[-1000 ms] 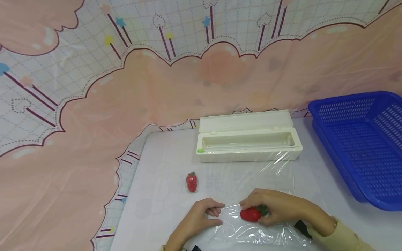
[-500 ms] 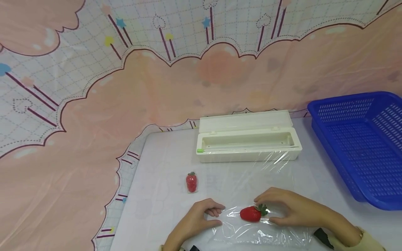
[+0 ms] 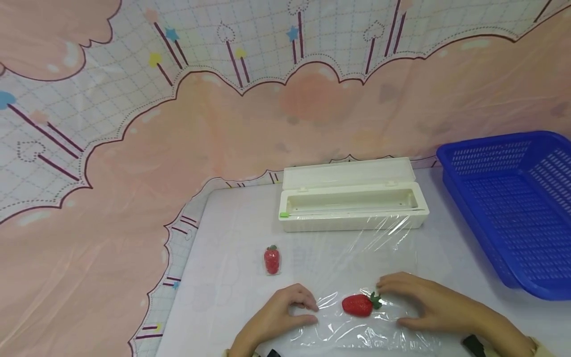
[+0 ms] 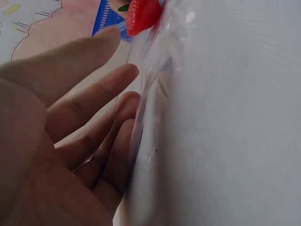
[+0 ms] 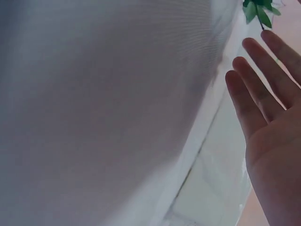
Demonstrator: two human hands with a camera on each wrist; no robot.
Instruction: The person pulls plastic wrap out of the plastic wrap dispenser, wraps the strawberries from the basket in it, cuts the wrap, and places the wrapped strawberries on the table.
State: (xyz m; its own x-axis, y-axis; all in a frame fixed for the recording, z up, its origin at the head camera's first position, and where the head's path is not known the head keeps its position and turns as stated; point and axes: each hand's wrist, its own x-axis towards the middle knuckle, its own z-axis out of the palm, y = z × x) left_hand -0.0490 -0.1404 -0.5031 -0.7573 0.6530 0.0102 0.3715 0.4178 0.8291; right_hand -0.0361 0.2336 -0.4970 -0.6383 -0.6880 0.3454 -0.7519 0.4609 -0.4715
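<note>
A red strawberry (image 3: 357, 305) with green leaves lies on a sheet of clear plastic film (image 3: 352, 334) spread over the white table. To its left, my left hand (image 3: 285, 310) rests at the film's edge with relaxed fingers; in the left wrist view its fingertips touch the film. My right hand (image 3: 432, 302) is held just right of the strawberry's leaves, thumb and fingers apart, holding nothing. The right wrist view shows its fingers (image 5: 261, 89) straight, with the green leaves (image 5: 257, 12) beyond. A second strawberry (image 3: 271, 260), wrapped in clear film, lies farther back on the left.
Behind the film stands a long white film box (image 3: 354, 223) with its lid raised; film stretches from it toward me. A green-tipped strip (image 3: 284, 214) runs along its front. At the right sits a blue perforated basket (image 3: 504, 263). A patterned cloth (image 3: 250, 129) hangs behind.
My right hand has let go of the strawberry and moved right, away from it. The strawberry stays on the film. My left hand has barely shifted.
</note>
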